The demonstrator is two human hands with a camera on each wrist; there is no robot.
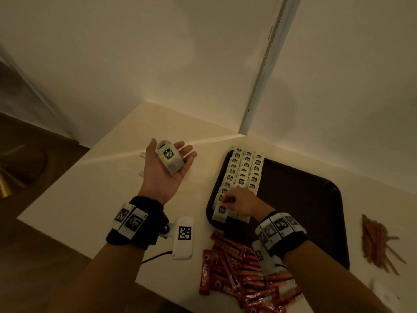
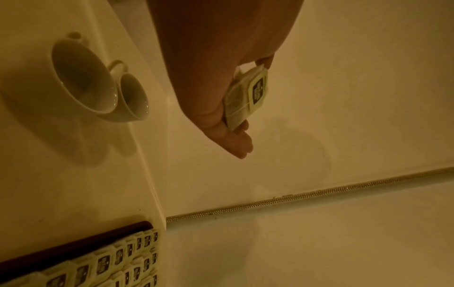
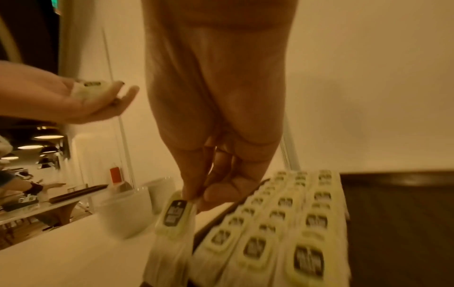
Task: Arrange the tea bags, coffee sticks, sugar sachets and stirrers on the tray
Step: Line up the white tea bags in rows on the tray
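My left hand (image 1: 172, 147) is held palm up over the counter left of the tray. A small stack of tea bags (image 1: 170, 161) lies in it, fingers straight, thumb beside the stack (image 2: 245, 93). The dark brown tray (image 1: 304, 199) carries three rows of tea bags (image 1: 244, 170) along its left side. At the near end of the left row my right hand (image 1: 225, 199) pinches one tea bag (image 3: 175, 213) by its tag between thumb and forefinger. Red coffee sticks (image 1: 243, 274) are heaped in front of the tray. Wooden stirrers (image 1: 379, 242) lie to its right.
Two white cups (image 2: 86, 77) stand on the counter under my left hand, close to the tray's far left corner. Walls (image 1: 225, 53) meet behind the counter. The counter's left edge (image 1: 56, 184) drops off to the floor. The tray's right part (image 1: 316, 222) is bare.
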